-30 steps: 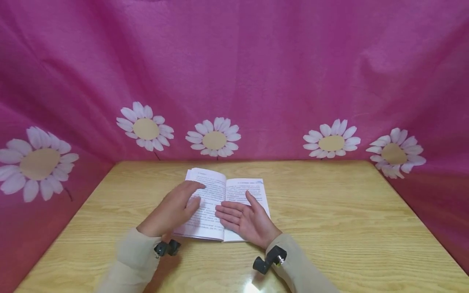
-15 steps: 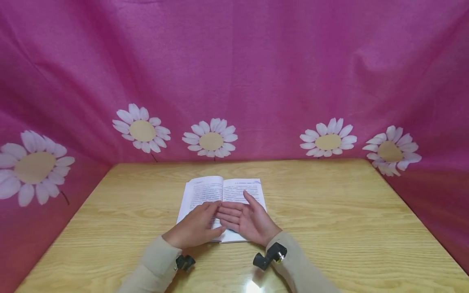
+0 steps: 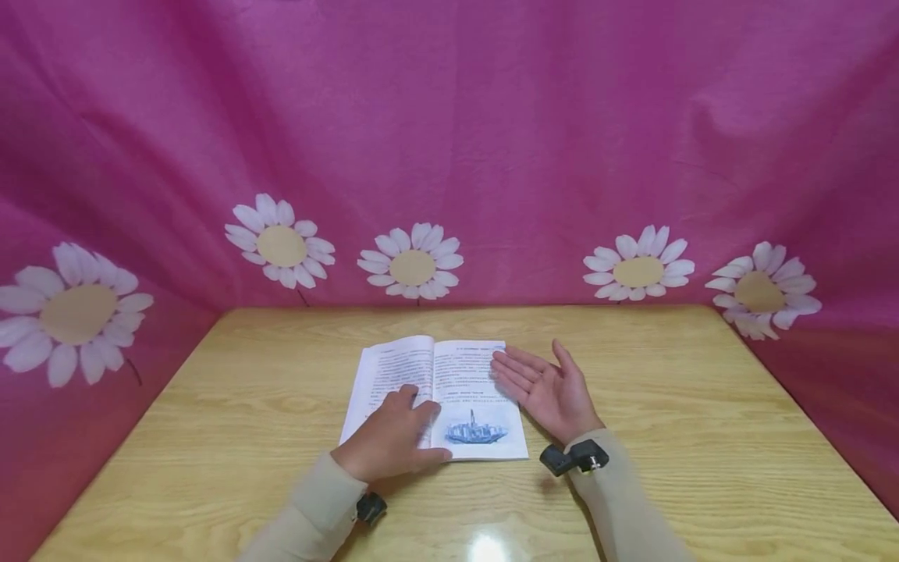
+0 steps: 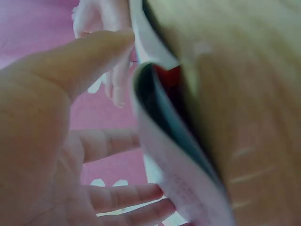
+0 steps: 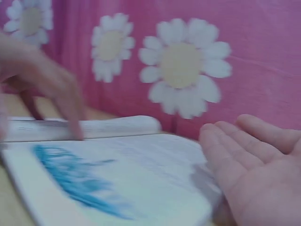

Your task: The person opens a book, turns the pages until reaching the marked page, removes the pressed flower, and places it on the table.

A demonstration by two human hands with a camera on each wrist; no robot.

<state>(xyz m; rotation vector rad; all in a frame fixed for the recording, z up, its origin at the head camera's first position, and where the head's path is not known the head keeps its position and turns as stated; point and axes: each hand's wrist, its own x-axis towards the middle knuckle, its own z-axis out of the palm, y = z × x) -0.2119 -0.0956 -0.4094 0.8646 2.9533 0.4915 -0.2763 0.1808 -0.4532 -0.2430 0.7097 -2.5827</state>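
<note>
An open book (image 3: 470, 375) lies on the wooden table, with printed text on both pages and a blue picture low on the right page. My left hand (image 3: 389, 437) rests on the lower left page near the spine, fingers spread and lightly bent, thumb at the bottom edge of the right page. In the left wrist view its fingertips touch the page (image 4: 183, 183), whose edge curves up from the table. Palm up, my right hand (image 3: 551, 390) is beside the book's right edge, fingers straight and fingertips overlapping the page edge; it holds nothing.
The wooden table (image 3: 667, 390) extends around the book on all sides. Behind and beside it hangs a pink curtain (image 3: 520, 156) printed with large white daisies. A small black wrist camera (image 3: 572, 458) is strapped at the right sleeve.
My left hand has come down from the upper left page to the lower spine area. My right hand has moved right, off the right page, uncovering the blue picture.
</note>
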